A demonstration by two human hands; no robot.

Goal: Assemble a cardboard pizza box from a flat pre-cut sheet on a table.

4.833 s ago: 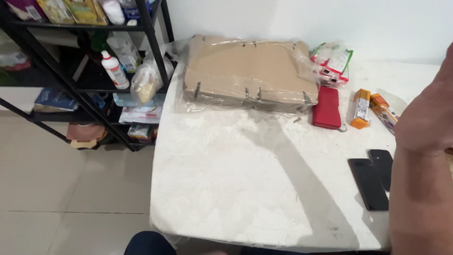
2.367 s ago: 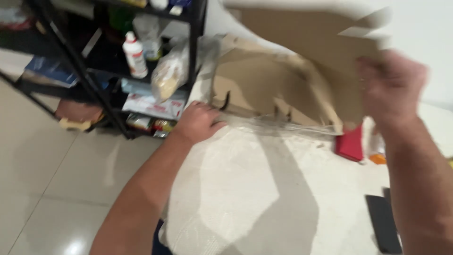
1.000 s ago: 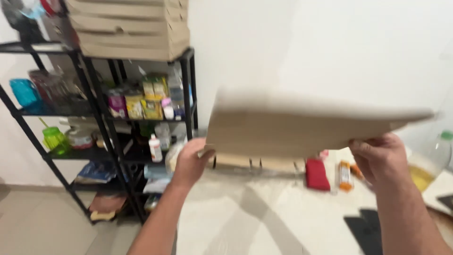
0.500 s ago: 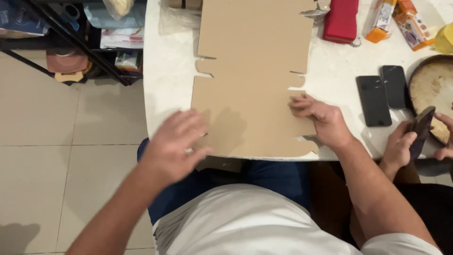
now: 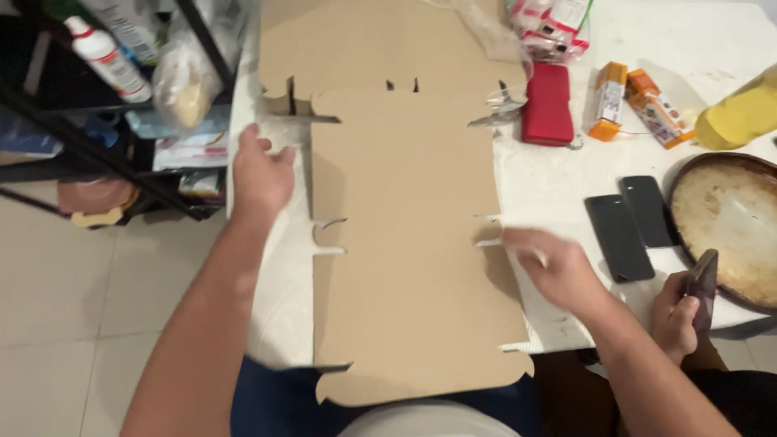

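Cardboard fills the middle of the frame: a flat, die-cut box blank (image 5: 409,243) lies lengthwise on the white table (image 5: 558,186), its near end hanging over the table edge toward the person's lap, its far end overlapping a stack of like blanks in clear plastic wrap (image 5: 380,40) at the top centre. The left hand (image 5: 261,171) rests at centre left on the table just beside the blank's left edge, fingers loosely spread and holding nothing; it looks placed to steady or square that side. The right hand (image 5: 554,271), blurred at centre right, sits just off the blank's right edge near a notch, fingers partly curled; I cannot tell whether they pinch the flap or merely touch it. To the upper right lie a red pouch (image 5: 547,103), two small orange cartons (image 5: 631,101) and a yellow bottle (image 5: 740,117); two dark phones (image 5: 633,225) lie side by side at the right, next to a round worn pan (image 5: 728,222). Another person's hand (image 5: 678,311), lower right, grips a dark phone. A black shelf rack (image 5: 97,137) with a spray bottle (image 5: 105,58) stands in the upper left.
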